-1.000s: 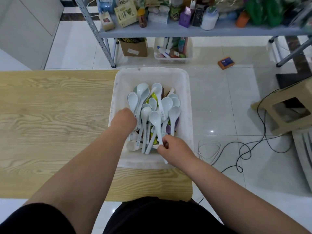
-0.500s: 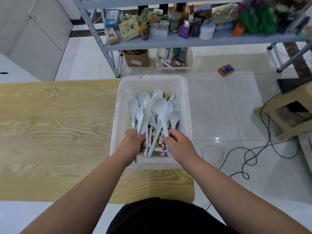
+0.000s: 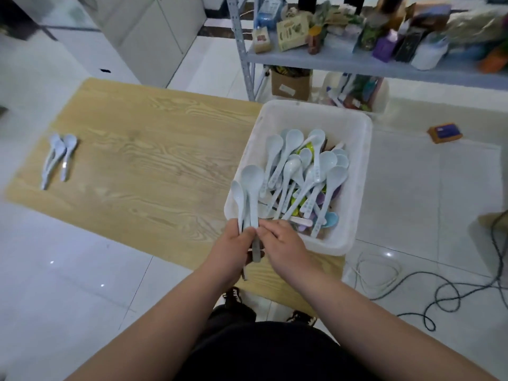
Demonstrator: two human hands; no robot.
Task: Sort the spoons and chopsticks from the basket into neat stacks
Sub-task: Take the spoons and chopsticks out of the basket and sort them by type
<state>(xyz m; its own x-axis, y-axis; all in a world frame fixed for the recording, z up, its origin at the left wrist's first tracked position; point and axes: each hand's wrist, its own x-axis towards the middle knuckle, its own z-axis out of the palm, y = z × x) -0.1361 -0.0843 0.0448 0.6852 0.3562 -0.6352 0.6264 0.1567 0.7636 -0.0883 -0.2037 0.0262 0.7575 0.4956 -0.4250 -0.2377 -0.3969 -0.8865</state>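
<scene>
A white plastic basket (image 3: 360, 171) stands on the right end of the wooden table (image 3: 154, 160). It holds several pale blue spoons (image 3: 299, 171) over coloured utensils. My left hand (image 3: 232, 250) grips the handles of a small bunch of pale spoons (image 3: 248, 185) at the basket's near left corner, bowls pointing up. My right hand (image 3: 283, 247) is beside it, its fingertips pinching the same handles. A small stack of pale spoons (image 3: 57, 158) lies at the table's far left end.
A metal shelf rack (image 3: 357, 61) crowded with boxes and bottles stands behind the table. On the tiled floor lie a coiled cable (image 3: 412, 287), an orange box (image 3: 445, 132) and, at right, part of a stool (image 3: 494, 218). My shoes show under the table edge.
Both hands have lifted a bunch of spoons out of the basket toward its near left corner. The camera has swung left, bringing the stack at the table's left end into view.
</scene>
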